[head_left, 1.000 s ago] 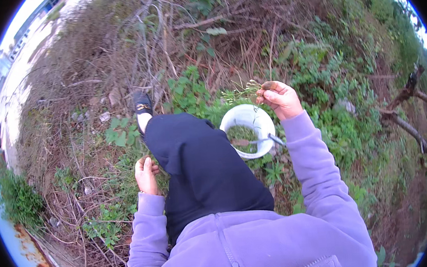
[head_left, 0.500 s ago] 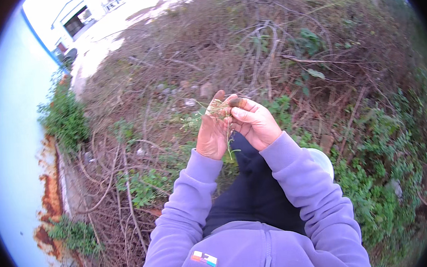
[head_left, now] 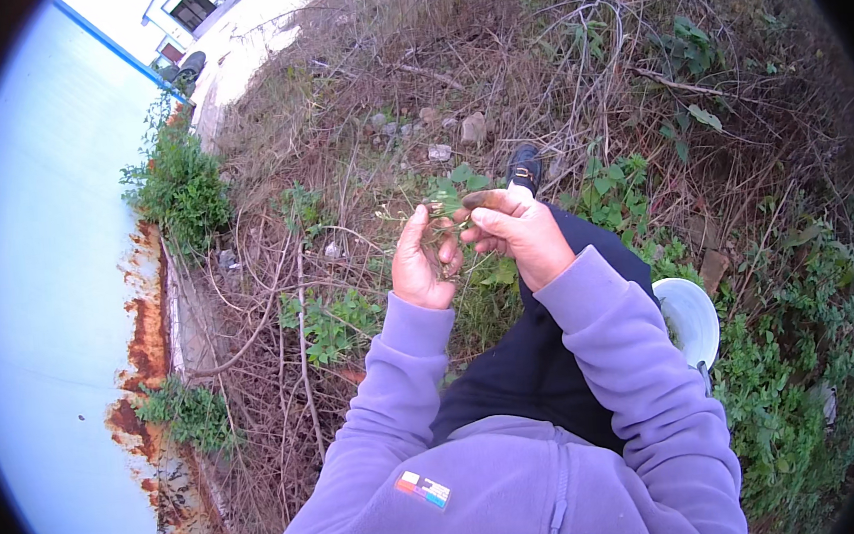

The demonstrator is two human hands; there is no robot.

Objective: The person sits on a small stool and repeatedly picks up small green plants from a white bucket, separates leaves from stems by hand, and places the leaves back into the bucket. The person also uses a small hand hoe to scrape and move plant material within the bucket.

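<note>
My left hand (head_left: 425, 265) and my right hand (head_left: 523, 231) are held close together in front of me, above the weedy ground. Between their fingertips is a small green weed sprig (head_left: 440, 209) with thin stems. The right thumb and fingers pinch it, and dark dirt stains that hand's index finger. My left fingers curl round the other part of it, thumb upward. Where the sprig passes behind the fingers, it is hidden.
A white bucket (head_left: 693, 318) stands by my right forearm. My dark shoe (head_left: 525, 167) rests among weeds and stones (head_left: 473, 128). Dry branches (head_left: 572, 75) tangle ahead, and a rusty-edged, pale blue metal wall (head_left: 58, 296) rises at left.
My view has shifted, bringing the shoe and more of the bucket into sight. The left hand has closed from a more open, upright pose, and the sprig's hanging stem no longer shows below the hands.
</note>
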